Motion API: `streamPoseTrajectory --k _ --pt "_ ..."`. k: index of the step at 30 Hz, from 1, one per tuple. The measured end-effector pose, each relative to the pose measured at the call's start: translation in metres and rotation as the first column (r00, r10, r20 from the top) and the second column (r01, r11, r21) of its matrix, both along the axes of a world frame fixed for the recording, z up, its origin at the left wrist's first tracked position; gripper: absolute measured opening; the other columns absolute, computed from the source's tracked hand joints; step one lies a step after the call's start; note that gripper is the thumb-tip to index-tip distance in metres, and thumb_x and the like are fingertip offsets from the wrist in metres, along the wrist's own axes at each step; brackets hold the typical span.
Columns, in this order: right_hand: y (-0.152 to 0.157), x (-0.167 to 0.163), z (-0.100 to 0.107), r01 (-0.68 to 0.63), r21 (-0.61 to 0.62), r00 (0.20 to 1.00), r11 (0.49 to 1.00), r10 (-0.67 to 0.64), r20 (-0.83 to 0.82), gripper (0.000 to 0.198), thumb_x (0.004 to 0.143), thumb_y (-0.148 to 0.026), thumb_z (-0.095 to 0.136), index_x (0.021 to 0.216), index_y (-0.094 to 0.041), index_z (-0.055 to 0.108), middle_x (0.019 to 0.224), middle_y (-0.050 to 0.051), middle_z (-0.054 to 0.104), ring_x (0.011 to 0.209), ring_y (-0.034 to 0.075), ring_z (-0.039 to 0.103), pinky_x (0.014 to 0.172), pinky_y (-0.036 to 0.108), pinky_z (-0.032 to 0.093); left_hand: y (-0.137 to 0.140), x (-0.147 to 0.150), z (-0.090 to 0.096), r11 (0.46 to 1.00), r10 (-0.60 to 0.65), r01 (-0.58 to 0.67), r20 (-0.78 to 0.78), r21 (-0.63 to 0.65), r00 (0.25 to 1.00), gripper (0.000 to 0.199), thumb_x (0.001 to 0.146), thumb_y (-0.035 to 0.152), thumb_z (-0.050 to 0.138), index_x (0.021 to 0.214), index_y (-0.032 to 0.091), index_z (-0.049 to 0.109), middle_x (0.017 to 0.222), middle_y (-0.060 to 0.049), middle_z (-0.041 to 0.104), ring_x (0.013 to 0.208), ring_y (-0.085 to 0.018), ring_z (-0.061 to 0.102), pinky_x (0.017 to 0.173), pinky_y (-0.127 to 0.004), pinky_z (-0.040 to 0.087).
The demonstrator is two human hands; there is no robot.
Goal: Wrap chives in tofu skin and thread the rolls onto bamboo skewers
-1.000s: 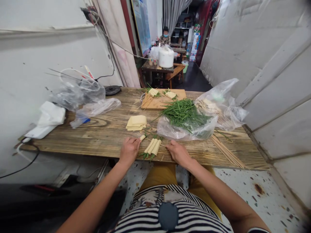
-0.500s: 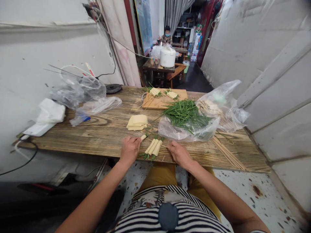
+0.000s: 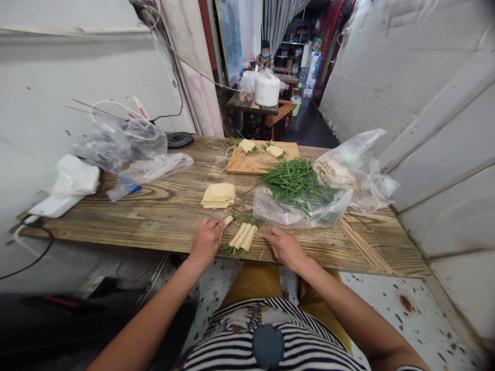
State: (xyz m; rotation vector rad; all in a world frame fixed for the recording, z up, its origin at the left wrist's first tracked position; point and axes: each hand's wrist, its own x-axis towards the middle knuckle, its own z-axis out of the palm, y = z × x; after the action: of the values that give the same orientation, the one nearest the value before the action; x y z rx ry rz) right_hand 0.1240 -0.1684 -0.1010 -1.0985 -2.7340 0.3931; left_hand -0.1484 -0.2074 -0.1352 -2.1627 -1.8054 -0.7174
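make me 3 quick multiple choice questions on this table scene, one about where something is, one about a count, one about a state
1. Where does the stack of flat yellow sheets lie?
A. on the cutting board
B. on the bare wooden table beyond the hands
C. inside the plastic bag

2. How many rolls lie side by side between the hands?
A. three
B. six
C. one

3. What is the left hand doing?
A. lifted off the table, empty
B. resting on the table, fingers on a small roll
C. gripping a knife

Answers:
1 B: the sheets sit on the wooden table, nearer than the cutting board.
2 A: the rolls show three pale pieces, green stems at their near ends.
3 B: its fingertips meet the small roll.
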Motion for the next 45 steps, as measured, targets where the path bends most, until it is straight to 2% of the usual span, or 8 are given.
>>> streamPoseTrajectory --k 8,15,21,26,29,34,40,45 --pt "-0.001 -0.007 0.002 -0.020 0.028 1.000 0.999 0.020 0.005 0.020 0.091 -0.011 0.043 0.087 -0.018 0.062 0.082 0.001 0.055 0.061 0.011 0.040 0.056 0.025 0.025 -0.003 0.003 0.007 0.999 -0.049 0.049 0.041 0.003 0.998 0.026 0.097 0.021 0.042 0.092 0.014 0.067 0.082 -0.008 0.066 0.078 -0.021 0.052 0.074 -0.035 0.042" --pt "0.008 -0.035 0.000 -0.030 0.002 0.998 1.000 0.030 0.048 0.021 0.090 -0.008 0.042 0.089 -0.019 0.060 0.084 0.002 0.055 0.065 0.012 0.043 0.058 0.025 0.028 -0.004 0.003 0.009 0.996 -0.090 0.090 0.120 0.002 0.989 0.026 0.097 0.019 0.041 0.096 0.014 0.066 0.088 -0.009 0.068 0.082 -0.021 0.053 0.076 -0.035 0.044" --pt "0.015 -0.045 -0.004 -0.034 0.077 0.999 0.996 0.033 0.018 0.020 0.094 -0.010 0.043 0.088 -0.018 0.061 0.081 0.003 0.055 0.072 0.015 0.046 0.062 0.026 0.030 -0.005 -0.001 0.007 0.995 -0.089 0.097 0.222 -0.024 0.971 0.028 0.097 0.024 0.041 0.097 0.016 0.068 0.093 -0.009 0.069 0.084 -0.021 0.056 0.078 -0.036 0.049" --pt "0.014 -0.042 -0.008 -0.035 0.163 0.999 0.986 0.038 -0.011 0.022 0.095 -0.012 0.043 0.091 -0.017 0.065 0.084 0.005 0.058 0.081 0.017 0.049 0.068 0.026 0.034 -0.017 -0.004 -0.002 0.999 -0.015 0.025 0.296 -0.032 0.955 0.029 0.095 0.025 0.045 0.114 0.020 0.065 0.104 -0.010 0.070 0.094 -0.024 0.062 0.085 -0.041 0.052" --pt "0.015 -0.036 -0.010 0.000 0.174 1.000 0.985 0.004 -0.025 0.024 0.095 -0.013 0.043 0.095 -0.017 0.066 0.086 0.006 0.060 0.080 0.017 0.051 0.067 0.025 0.035 -0.016 0.003 -0.005 1.000 -0.017 0.024 0.321 -0.016 0.947 0.025 0.094 0.025 0.047 0.108 0.021 0.068 0.101 -0.008 0.073 0.092 -0.022 0.066 0.087 -0.040 0.053" --pt "0.029 -0.010 -0.010 0.146 0.183 0.989 0.972 -0.145 -0.014 0.029 0.095 -0.015 0.043 0.104 -0.019 0.070 0.090 0.007 0.067 0.080 0.017 0.056 0.072 0.025 0.040 0.013 0.037 -0.004 0.996 -0.038 0.001 0.399 0.091 0.916 0.023 0.092 0.029 0.051 0.099 0.020 0.071 0.100 -0.008 0.072 0.092 -0.021 0.067 0.084 -0.036 0.055" --pt "0.041 0.010 -0.009 0.197 0.153 0.973 0.968 -0.212 0.090 0.035 0.094 -0.014 0.044 0.119 -0.018 0.067 0.093 0.011 0.069 0.087 0.021 0.060 0.080 0.031 0.044 0.023 0.057 -0.008 0.989 -0.139 0.112 0.367 0.094 0.920 0.024 0.093 0.029 0.049 0.097 0.020 0.071 0.097 -0.009 0.072 0.090 -0.023 0.068 0.083 -0.039 0.056" --pt "0.017 0.018 0.000 0.179 0.197 0.984 0.964 -0.175 -0.035 0.031 0.095 -0.014 0.044 0.116 -0.014 0.066 0.109 0.016 0.065 0.099 0.024 0.057 0.086 0.035 0.044 0.009 0.048 -0.004 0.989 -0.148 0.130 0.384 0.072 0.911 0.025 0.092 0.031 0.052 0.109 0.021 0.067 0.108 -0.009 0.072 0.101 -0.023 0.068 0.093 -0.042 0.054"
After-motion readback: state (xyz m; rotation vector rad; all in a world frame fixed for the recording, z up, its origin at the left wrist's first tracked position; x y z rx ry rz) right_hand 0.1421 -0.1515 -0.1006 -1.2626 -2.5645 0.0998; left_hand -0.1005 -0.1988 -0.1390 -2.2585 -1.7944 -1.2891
